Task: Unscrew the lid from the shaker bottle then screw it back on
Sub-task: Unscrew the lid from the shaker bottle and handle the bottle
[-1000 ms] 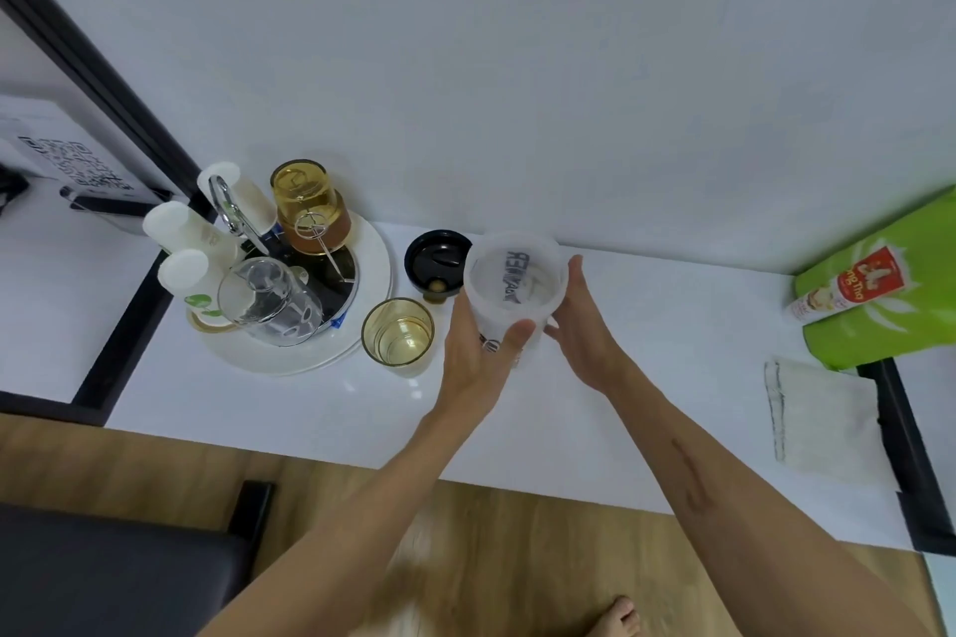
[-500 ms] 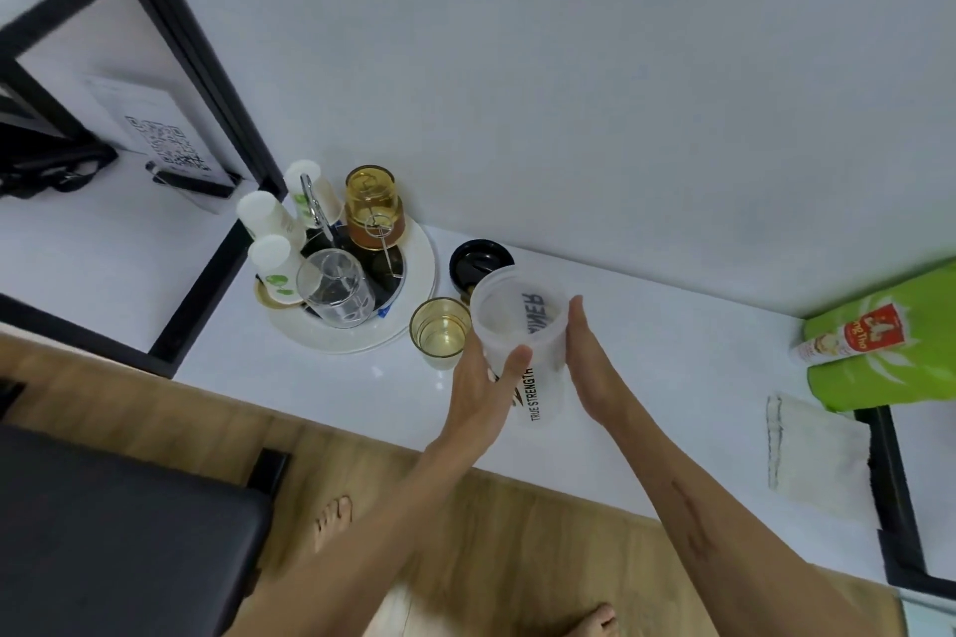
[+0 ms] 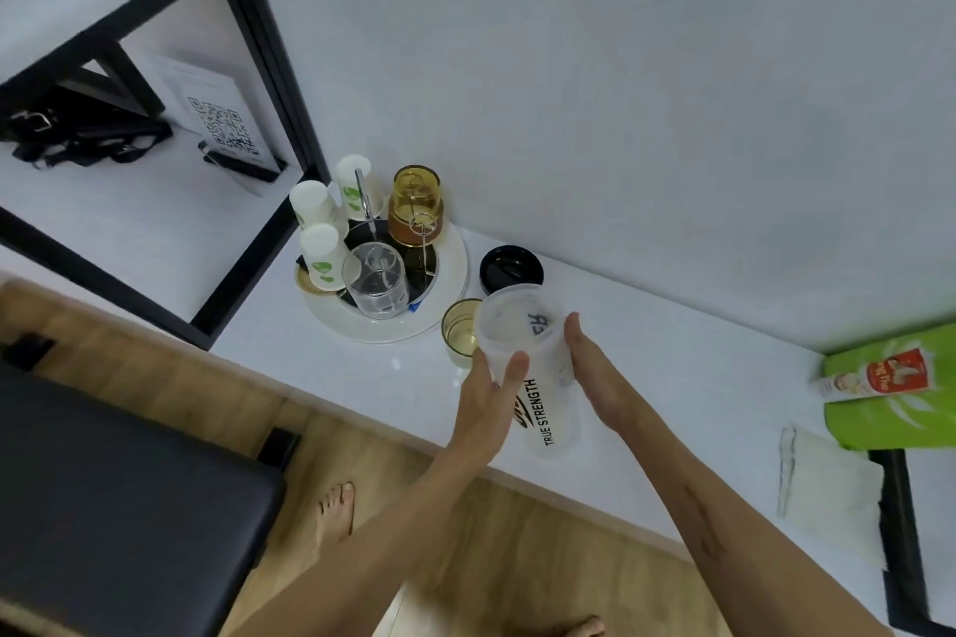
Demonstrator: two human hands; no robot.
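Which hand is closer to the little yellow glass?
Left. The left hand grips the shaker bottle right beside the yellow glass; the right hand is on the bottle's far side.

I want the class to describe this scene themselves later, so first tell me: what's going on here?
A person holds a translucent shaker bottle between both hands, the left hand and the right hand on opposite sides, above a white counter. The bottle's mouth is open; its black lid lies on the counter behind it, next to a round tray of cups and glasses. An amber glass stands just left of the bottle. The lid is yet to be screwed back on.
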